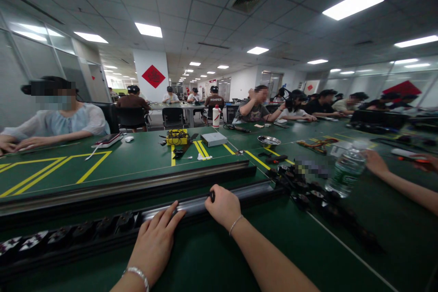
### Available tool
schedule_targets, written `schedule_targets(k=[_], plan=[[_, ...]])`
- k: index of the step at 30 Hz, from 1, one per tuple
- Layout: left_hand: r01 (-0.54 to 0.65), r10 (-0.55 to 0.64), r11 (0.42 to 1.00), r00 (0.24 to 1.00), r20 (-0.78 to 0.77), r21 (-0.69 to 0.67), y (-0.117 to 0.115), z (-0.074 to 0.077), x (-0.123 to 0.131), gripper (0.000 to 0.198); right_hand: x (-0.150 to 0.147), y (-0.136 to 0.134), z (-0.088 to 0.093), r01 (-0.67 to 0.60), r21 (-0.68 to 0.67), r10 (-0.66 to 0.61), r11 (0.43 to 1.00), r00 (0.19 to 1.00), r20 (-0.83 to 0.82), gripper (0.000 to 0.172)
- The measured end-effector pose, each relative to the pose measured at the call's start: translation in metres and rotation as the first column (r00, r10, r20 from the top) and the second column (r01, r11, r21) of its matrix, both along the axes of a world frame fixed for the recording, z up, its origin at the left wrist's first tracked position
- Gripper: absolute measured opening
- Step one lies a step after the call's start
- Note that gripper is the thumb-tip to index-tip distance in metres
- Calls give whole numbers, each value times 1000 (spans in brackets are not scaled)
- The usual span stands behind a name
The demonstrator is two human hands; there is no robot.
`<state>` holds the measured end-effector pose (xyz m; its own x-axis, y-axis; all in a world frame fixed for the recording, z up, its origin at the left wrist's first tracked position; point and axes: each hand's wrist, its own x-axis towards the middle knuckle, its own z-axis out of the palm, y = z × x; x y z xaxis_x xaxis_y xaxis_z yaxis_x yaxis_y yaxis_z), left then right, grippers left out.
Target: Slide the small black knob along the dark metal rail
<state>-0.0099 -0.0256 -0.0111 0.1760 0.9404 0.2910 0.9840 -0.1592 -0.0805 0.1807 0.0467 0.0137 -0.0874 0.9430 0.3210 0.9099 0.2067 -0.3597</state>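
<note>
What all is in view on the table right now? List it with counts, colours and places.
table: one, green with yellow lines, spans the view
rail: one, silver in black housing, along the near table edge
water bottle: one, clear, right, at a co-worker's hand
metal bowl: one, silver, centre right
box: one, grey, centre
yellow case: one, left of the box
white bottle: one, red cap, far centre
co-workers: several, seated around
left hand: flat, fingers on the rail
right hand: closed on the rail
</note>
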Motion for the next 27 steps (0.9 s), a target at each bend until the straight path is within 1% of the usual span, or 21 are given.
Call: schedule_targets(k=[5, 11, 18, 27], plan=[[5, -5, 1000, 1000, 0, 10, 1, -1, -1, 59, 1, 1, 0, -7, -1, 7, 1000, 1000, -8, 19], [-1, 1, 1000, 1000, 2, 0, 1, -1, -1, 60, 0, 0, 3, -5, -37, 6, 999, 1000, 12, 19], [10, -10, 1000, 1000, 8, 10, 1, -1, 0, 57, 1, -1, 3, 0, -24, 0, 1000, 1000, 10, 20], [18, -19, 1000, 1000, 6, 16, 0, -1, -1, 58, 1, -1, 2, -2, -18, 2, 1000, 1000, 21, 20]])
